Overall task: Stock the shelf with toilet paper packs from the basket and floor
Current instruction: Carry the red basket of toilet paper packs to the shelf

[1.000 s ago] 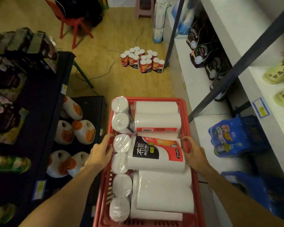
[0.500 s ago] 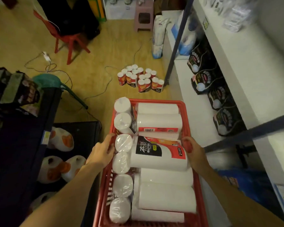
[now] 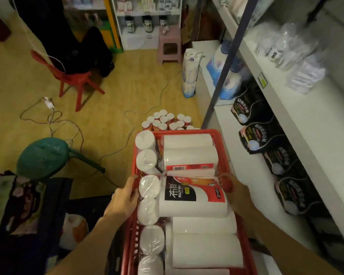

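Observation:
A red plastic basket [image 3: 224, 155] fills the lower middle of the view, packed with several white toilet paper packs. The top pack [image 3: 187, 199], with a black and red label, lies across the middle. My left hand [image 3: 123, 201] grips the basket's left rim beside that pack. My right hand [image 3: 236, 193] grips the right rim at the pack's other end. A cluster of red-banded packs [image 3: 167, 121] stands on the wooden floor just beyond the basket. The white shelf [image 3: 246, 175] runs along the right side.
Black bagged goods [image 3: 256, 135] line the lower right shelf, with blue and white packs [image 3: 226, 76] farther back. A green stool [image 3: 42, 155], a red chair [image 3: 75, 80], a pink stool [image 3: 169, 46] and loose cables [image 3: 54, 120] sit on the floor. A dark display stands at left.
The view has tilted up and moved forward along the aisle. The basket has come closer to the floor packs, which now sit partly behind its far rim. Both hands keep their hold.

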{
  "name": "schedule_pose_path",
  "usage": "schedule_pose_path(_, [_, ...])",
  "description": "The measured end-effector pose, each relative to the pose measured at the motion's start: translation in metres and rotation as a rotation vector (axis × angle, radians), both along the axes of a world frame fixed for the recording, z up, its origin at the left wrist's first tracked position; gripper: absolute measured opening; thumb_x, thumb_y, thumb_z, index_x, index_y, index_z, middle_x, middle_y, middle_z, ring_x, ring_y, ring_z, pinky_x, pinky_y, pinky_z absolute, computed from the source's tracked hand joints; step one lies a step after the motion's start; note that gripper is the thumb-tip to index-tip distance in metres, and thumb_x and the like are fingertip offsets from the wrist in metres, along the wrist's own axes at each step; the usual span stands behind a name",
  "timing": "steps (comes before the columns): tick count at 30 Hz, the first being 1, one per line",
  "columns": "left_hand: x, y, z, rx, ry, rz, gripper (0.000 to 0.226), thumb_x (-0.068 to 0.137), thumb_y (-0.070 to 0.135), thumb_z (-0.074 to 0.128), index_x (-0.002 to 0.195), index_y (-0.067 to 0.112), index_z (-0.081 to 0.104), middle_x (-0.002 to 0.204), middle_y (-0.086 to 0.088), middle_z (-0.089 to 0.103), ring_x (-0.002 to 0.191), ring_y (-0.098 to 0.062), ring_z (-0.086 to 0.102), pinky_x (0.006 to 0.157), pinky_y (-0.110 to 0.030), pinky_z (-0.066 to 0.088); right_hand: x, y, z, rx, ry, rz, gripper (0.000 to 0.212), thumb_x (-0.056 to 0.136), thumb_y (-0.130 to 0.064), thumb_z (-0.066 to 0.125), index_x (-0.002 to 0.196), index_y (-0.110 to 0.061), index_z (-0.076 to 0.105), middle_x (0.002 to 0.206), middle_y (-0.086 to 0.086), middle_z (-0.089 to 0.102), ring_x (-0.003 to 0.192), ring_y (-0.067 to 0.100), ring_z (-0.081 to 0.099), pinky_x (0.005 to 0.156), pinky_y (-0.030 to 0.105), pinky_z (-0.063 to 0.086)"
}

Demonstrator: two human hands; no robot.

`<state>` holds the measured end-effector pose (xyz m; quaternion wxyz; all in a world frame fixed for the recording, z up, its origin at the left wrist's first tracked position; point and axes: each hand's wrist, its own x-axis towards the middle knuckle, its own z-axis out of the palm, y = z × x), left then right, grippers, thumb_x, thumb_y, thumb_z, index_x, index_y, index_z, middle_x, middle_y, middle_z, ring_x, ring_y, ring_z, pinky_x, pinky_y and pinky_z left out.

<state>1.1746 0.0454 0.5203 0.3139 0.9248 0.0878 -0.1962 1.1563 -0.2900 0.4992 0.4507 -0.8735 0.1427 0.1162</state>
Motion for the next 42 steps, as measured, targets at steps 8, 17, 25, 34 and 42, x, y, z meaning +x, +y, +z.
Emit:
schedule_pose_path(8, [0.154,0.025,-0.013,-0.007,0.042,-0.156,0.041,0.099,0.033,0.044,0.137,0.040,0.031,0.102,-0.009,0.055,0.094,-0.023,0.048,0.091,-0.041,0.044,0.093,0.024,-0.004,-0.030,0.026,-0.193,0.035,0.088,-0.007,0.067,0.117,-0.024,0.057,0.085,-0.022,0.058,0.073,-0.003,0.059,0.066,0.009,0.051])
schedule_pose_path(17, [0.290,-0.028,-0.029,0.006,0.031,-0.401,0.043,0.097,0.035,0.044,0.134,0.045,0.027,0.097,-0.009,0.063,0.083,-0.026,0.062,0.080,-0.038,0.053,0.148,-0.008,-0.025,0.022,0.037,-0.389,0.031,0.090,-0.007,0.063,0.117,-0.021,0.059,0.096,-0.013,0.067,0.086,0.008,0.068,0.080,0.029,0.059])
schedule_pose_path(25, [0.364,-0.094,-0.038,-0.016,0.047,-0.501,0.043,0.101,0.029,0.041,0.141,0.033,0.028,0.076,-0.005,0.063,0.065,-0.018,0.063,0.062,-0.034,0.057,0.196,-0.053,-0.049,0.047,0.104,-0.516,0.030,0.091,-0.023,0.063,0.120,-0.020,0.056,0.094,-0.002,0.070,0.082,0.013,0.071,0.080,0.039,0.060])
schedule_pose_path(34, [0.427,-0.148,-0.058,-0.067,-0.023,-0.796,0.048,0.098,0.012,0.048,0.144,0.009,0.033,0.106,-0.007,0.063,0.088,-0.018,0.062,0.073,-0.020,0.048,0.207,-0.049,-0.055,0.044,0.215,-0.734,0.036,0.096,-0.029,0.056,0.131,-0.025,0.046,0.085,-0.008,0.063,0.068,0.003,0.065,0.052,0.013,0.050])
schedule_pose_path(42, [0.491,-0.173,-0.099,-0.227,-0.071,-1.095,0.053,0.094,0.020,0.055,0.143,0.011,0.037,0.131,-0.008,0.054,0.118,-0.016,0.050,0.091,-0.026,0.042,0.215,0.002,-0.070,0.134,0.211,-1.004,0.051,0.096,-0.032,0.057,0.142,-0.037,0.037,0.085,-0.001,0.066,0.066,0.008,0.070,0.053,0.022,0.057])
